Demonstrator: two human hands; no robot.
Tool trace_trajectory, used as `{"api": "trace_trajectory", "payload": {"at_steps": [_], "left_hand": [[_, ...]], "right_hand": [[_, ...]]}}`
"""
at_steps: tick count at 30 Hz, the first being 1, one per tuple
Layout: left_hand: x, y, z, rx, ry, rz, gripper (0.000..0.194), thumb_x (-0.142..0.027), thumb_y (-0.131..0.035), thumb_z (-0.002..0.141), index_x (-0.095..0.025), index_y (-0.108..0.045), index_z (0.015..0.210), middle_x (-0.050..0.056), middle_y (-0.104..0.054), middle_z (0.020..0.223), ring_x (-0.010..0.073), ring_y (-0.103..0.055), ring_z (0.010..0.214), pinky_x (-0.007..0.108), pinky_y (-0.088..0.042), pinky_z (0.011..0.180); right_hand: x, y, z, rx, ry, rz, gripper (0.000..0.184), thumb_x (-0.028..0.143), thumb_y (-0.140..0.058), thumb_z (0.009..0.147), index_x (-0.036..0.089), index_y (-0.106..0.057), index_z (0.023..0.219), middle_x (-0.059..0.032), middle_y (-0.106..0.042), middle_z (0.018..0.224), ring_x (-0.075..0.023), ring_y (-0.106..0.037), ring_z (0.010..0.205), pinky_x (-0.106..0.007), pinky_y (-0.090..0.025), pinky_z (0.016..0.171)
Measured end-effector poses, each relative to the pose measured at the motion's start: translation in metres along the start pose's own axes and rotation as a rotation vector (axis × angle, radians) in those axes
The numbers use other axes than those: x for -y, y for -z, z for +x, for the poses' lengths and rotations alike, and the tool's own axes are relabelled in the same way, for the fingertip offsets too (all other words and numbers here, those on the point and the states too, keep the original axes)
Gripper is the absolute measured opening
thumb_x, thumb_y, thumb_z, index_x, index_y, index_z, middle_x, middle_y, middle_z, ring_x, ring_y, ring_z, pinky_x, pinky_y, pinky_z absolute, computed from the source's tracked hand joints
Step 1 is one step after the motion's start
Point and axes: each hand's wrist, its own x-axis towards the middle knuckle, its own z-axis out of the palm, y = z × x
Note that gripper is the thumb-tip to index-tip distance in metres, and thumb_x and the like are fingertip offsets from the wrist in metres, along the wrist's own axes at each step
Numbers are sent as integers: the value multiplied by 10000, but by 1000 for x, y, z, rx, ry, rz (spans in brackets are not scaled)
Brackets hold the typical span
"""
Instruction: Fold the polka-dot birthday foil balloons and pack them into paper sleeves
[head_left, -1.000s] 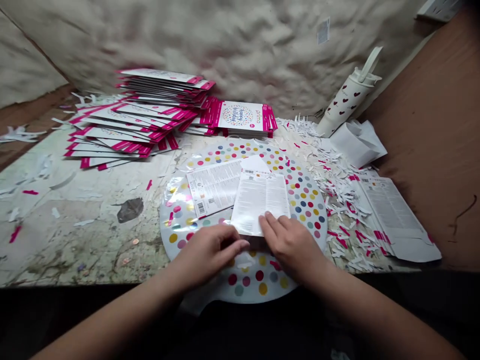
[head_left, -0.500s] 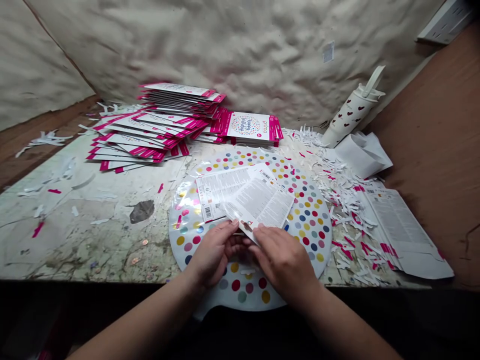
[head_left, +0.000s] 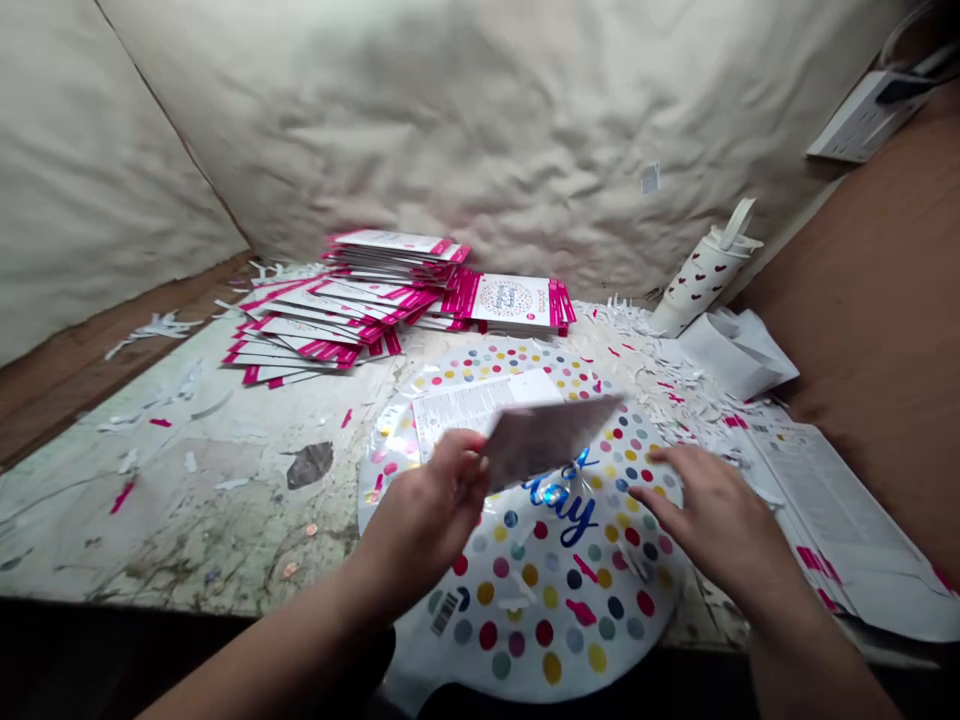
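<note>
Workbench (head_left: 150, 520) | left hand (head_left: 424, 515) fingers pinching leaflet (head_left: 547, 440) | right hand (head_left: 720, 520) fingers spread over foil balloon (head_left: 570, 600)

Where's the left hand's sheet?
In the head view, the sheet is in the left hand, raised over the dotted foil balloon, beside the leaflet.

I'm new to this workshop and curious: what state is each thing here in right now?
Left hand: raised, gripping a printed sheet
Right hand: open, fingers spread above the balloon
Foil balloon: lying flat, dotted side up
Second printed sheet: lying on the balloon
Pink-edged packets: piled in loose stacks
Heart-print tumbler: tilted
</note>
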Motion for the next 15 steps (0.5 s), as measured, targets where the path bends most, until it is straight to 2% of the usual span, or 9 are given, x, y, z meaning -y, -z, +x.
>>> {"api": "trace_trajectory", "payload": {"at_steps": [2,4,5,7,9,10,12,14,15], "left_hand": [[-15,13,7,104,-301,138,511,-115,-443,838,-297,-367,1310,-29,-658,731,120,-602,585,233,-470,586],[-29,22,19,114,-465,74,563,-125,-506,824,-321,-358,1330,-16,-683,805,135,-642,696,246,-498,671],[-33,26,25,96,-473,2,541,-164,-562,809,-303,-402,1307,3,-690,862,151,-652,766,254,-508,706],[-34,33,40,83,-431,-114,386,-227,-608,798,-235,-538,1177,39,-690,946,166,-654,840,247,-521,726],[-26,44,56,81,-475,-61,203,-211,-562,830,-187,-623,1023,40,-699,920,140,-659,798,210,-523,692],[-20,52,65,16,-529,37,181,-186,-528,846,-175,-636,992,33,-704,904,121,-657,765,196,-519,685],[-5,76,87,-286,-596,340,233,-171,-482,863,-157,-623,1047,40,-699,962,117,-646,801,213,-505,739],[14,107,116,-583,-472,695,319,-174,-386,902,-141,-563,1166,66,-652,1101,157,-606,964,286,-463,850],[24,122,133,-591,-344,840,358,-177,-319,927,-141,-516,1223,79,-599,1195,187,-560,1065,333,-428,902]], "right_hand": [[7,13,1,-127,155,107,400,351,-704,674,233,-609,1045,-87,-603,1108,-304,-522,1083,-451,-428,911],[22,15,3,-59,306,390,302,259,-667,734,259,-627,1033,-60,-636,1076,-262,-568,1049,-414,-448,921],[29,13,6,-34,310,536,215,220,-640,764,269,-649,973,-40,-671,988,-232,-617,958,-378,-492,862],[37,4,13,-72,189,758,129,214,-624,788,272,-664,896,-14,-699,864,-192,-660,802,-307,-544,721],[33,-6,22,-139,51,869,231,294,-676,748,267,-645,975,-30,-696,947,-203,-662,839,-289,-554,696],[27,-10,26,-159,11,892,327,333,-694,727,265,-621,1039,-46,-682,1013,-215,-653,895,-298,-553,730],[9,-16,32,-187,-54,909,462,365,-697,717,255,-562,1145,-81,-651,1087,-233,-628,974,-325,-543,789],[-12,-21,32,-218,-133,899,458,349,-673,740,257,-538,1168,-90,-668,1024,-224,-645,930,-316,-554,754],[-20,-23,30,-218,-170,887,436,343,-665,747,254,-545,1157,-92,-679,975,-221,-656,893,-308,-561,722]]}}
